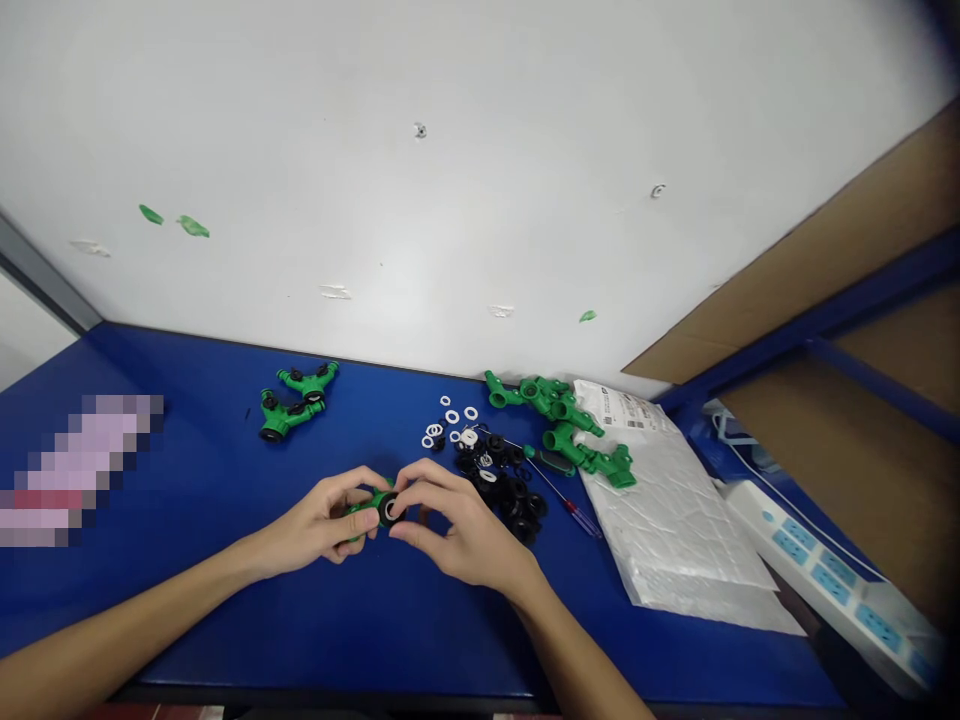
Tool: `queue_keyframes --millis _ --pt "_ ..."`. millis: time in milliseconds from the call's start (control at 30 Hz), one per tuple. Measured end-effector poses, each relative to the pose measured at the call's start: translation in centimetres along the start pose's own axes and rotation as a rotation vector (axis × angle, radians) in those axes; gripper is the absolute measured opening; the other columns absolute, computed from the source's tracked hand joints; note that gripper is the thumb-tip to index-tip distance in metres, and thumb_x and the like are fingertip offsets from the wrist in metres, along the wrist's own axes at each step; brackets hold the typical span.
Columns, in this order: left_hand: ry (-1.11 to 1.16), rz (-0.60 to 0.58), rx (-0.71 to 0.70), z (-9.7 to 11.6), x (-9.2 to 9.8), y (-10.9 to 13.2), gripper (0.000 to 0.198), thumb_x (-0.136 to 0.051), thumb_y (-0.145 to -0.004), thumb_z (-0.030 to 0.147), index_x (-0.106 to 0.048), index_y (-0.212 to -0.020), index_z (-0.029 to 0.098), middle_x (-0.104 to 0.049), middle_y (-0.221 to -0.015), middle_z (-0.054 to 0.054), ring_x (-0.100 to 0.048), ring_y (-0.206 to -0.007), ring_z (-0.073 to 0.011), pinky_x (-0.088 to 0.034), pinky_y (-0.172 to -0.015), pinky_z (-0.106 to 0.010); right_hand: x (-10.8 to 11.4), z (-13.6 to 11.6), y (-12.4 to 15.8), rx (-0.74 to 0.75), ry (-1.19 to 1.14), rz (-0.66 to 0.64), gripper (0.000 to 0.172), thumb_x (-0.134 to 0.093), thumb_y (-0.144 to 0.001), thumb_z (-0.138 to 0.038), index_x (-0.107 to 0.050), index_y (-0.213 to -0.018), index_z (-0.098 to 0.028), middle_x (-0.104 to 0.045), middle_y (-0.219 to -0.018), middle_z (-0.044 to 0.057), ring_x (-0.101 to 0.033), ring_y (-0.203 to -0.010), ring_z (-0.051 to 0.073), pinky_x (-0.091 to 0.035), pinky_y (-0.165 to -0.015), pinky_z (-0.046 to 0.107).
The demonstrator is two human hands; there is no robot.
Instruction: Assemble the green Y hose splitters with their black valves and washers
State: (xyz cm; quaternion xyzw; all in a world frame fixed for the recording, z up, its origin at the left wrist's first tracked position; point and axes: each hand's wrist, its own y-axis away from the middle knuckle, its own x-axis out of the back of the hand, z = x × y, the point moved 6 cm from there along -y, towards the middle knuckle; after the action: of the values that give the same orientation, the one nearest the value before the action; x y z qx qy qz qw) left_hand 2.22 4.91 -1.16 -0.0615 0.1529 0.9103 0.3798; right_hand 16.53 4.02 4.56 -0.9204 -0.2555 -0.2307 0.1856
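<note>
My left hand (337, 518) is closed around a green Y-shaped hose connector (356, 525), whose body is mostly hidden by the fingers. Its open end wears a black collar (389, 510), with a pale ring showing inside. The thumb and index finger of my right hand (442, 515) pinch this collar at its rim. Whether a small part is also between those fingertips is hidden. Two green Y-connectors with black fittings (289, 415) lie farther back on the left. Right of my hands are white washers (452, 417) and a pile of black collars and small parts (517, 500).
Several bare green connectors (562, 400) lie at the back right, some on a silver padded mailer (675, 530). Two screwdrivers, one with a dark green handle (551, 460) and one purple-handled (583, 520), lie near the pile. A power strip (832, 580) runs along the blue table's (225, 610) right side.
</note>
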Motion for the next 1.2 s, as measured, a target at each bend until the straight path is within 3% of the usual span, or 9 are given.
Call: queue_keyframes --millis 67,200,467,633,800,1000,1200 --pt "-0.010 -0.020 -0.001 0.2 -0.2 0.1 0.031 -0.061 -0.088 0.044 -0.054 -0.107 0.020 -0.048 -0.071 0.005 -0.037 -0.052 -0.0056 -0.027 -0.046 -0.020 0.1 0.6 0.0 -0.095 -0.171 -0.005 0.008 -0.063 -0.087 -0.023 -0.060 -0.092 -0.017 -0.060 -0.095 0.005 -0.061 -0.072 0.011 -0.051 -0.063 0.023" --pt "-0.068 -0.081 0.029 0.2 -0.5 0.3 0.032 -0.062 -0.087 0.046 -0.055 -0.102 0.019 -0.050 -0.073 0.005 -0.040 -0.051 -0.0054 -0.031 -0.045 -0.020 -0.6 1.5 0.2 -0.273 -0.408 -0.140 0.021 -0.069 -0.081 -0.026 -0.061 -0.097 -0.015 -0.063 -0.075 0.000 -0.063 -0.056 0.010 -0.050 -0.052 0.020" --pt "-0.031 -0.279 0.162 -0.9 -1.5 0.6 0.040 -0.065 -0.083 0.053 -0.058 -0.096 0.016 -0.049 -0.063 0.005 -0.037 -0.045 -0.0050 -0.031 -0.045 -0.022 -3.2 2.1 0.9 -0.413 -0.597 -0.386 0.035 -0.075 -0.075 -0.033 -0.069 -0.102 -0.011 -0.063 -0.060 -0.002 -0.064 -0.046 0.010 -0.049 -0.042 0.015" --pt "0.087 -0.289 0.141 -0.8 -1.8 0.4 0.037 -0.066 -0.083 0.050 -0.058 -0.095 0.016 -0.045 -0.059 0.008 -0.029 -0.041 -0.0035 -0.024 -0.041 -0.021 -3.3 2.3 0.6 -0.388 -0.614 -0.319 0.031 -0.075 -0.076 -0.031 -0.070 -0.097 -0.010 -0.063 -0.056 -0.002 -0.062 -0.041 0.010 -0.046 -0.039 0.014" --pt "0.133 -0.215 0.096 -0.6 -1.3 0.2 0.027 -0.061 -0.090 0.043 -0.057 -0.093 0.016 -0.045 -0.063 0.006 -0.030 -0.043 -0.0032 -0.021 -0.041 -0.022 -2.7 2.6 0.1 -0.359 -0.627 -0.197 0.035 -0.073 -0.078 -0.037 -0.070 -0.100 -0.010 -0.061 -0.054 -0.003 -0.061 -0.041 0.010 -0.049 -0.041 0.017" --pt "0.111 -0.224 0.151 -0.6 -1.6 0.3 0.027 -0.063 -0.088 0.042 -0.057 -0.087 0.016 -0.043 -0.060 0.006 -0.032 -0.042 -0.0035 -0.018 -0.039 -0.021 -2.9 2.4 0.5 -0.383 -0.603 -0.333 0.034 -0.076 -0.075 -0.033 -0.069 -0.101 -0.011 -0.064 -0.063 -0.001 -0.063 -0.046 0.009 -0.050 -0.046 0.017" --pt "0.152 -0.212 0.225 -0.5 -1.7 0.5 0.028 -0.067 -0.084 0.044 -0.054 -0.086 0.018 -0.041 -0.056 0.009 -0.021 -0.037 -0.0011 -0.012 -0.035 -0.018 -2.8 2.4 0.5 -0.371 -0.482 -0.275 0.024 -0.075 -0.074 -0.026 -0.069 -0.092 -0.012 -0.062 -0.059 -0.002 -0.064 -0.049 0.010 -0.049 -0.046 0.016"
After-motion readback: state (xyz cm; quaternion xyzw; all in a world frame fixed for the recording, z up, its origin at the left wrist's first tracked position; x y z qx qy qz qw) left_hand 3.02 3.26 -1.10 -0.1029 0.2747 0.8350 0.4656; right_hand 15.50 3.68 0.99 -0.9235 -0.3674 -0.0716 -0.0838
